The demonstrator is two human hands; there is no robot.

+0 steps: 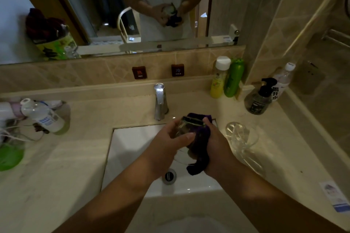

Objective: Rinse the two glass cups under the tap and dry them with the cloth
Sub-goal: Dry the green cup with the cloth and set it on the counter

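Observation:
Over the white sink (128, 149), my left hand (166, 138) grips a clear glass cup (184, 128), fingers curled round its side. My right hand (214, 143) holds a dark purple cloth (198, 159) against the cup; the cloth wraps the cup's right side and hangs down below my palm. A second clear glass cup (241, 136) stands by itself on the counter to the right of the sink. The chrome tap (160, 102) stands just behind my hands, and no water can be seen running from it.
Yellow and green bottles (227, 79), a dark pump bottle (262, 98) and a water bottle (284, 79) stand at the back right. A clear bottle (42, 115), cables and a green item (9, 157) crowd the left counter. A mirror (121, 5) hangs behind.

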